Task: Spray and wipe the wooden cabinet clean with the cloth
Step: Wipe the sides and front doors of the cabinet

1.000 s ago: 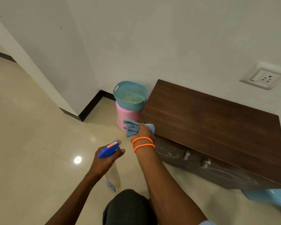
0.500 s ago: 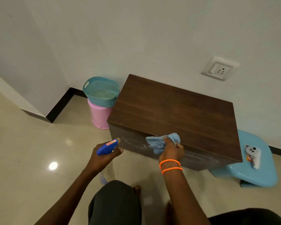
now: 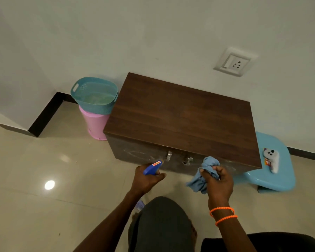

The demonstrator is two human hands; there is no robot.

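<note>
A dark wooden cabinet (image 3: 184,120) stands against the white wall, with two metal handles on its front face, which shows wet streaks. My left hand (image 3: 145,179) grips a spray bottle with a blue trigger head (image 3: 152,168), its nozzle pointing at the cabinet front near the left handle. The bottle's clear body is mostly hidden behind my arm and knee. My right hand (image 3: 218,180) holds a bunched light blue cloth (image 3: 205,175) just in front of the cabinet's front face, right of the handles.
A teal basket (image 3: 95,95) sits on a pink bin (image 3: 94,124) left of the cabinet. A light blue stool (image 3: 273,177) with a small white device (image 3: 272,159) stands at its right. A wall socket (image 3: 234,62) is above. My knees fill the bottom of the view.
My right hand moved the cloth from the cabinet's left front corner rightward along the front edge and now holds it off the surface. The view shifted right; the spray bottle rose toward the front.
</note>
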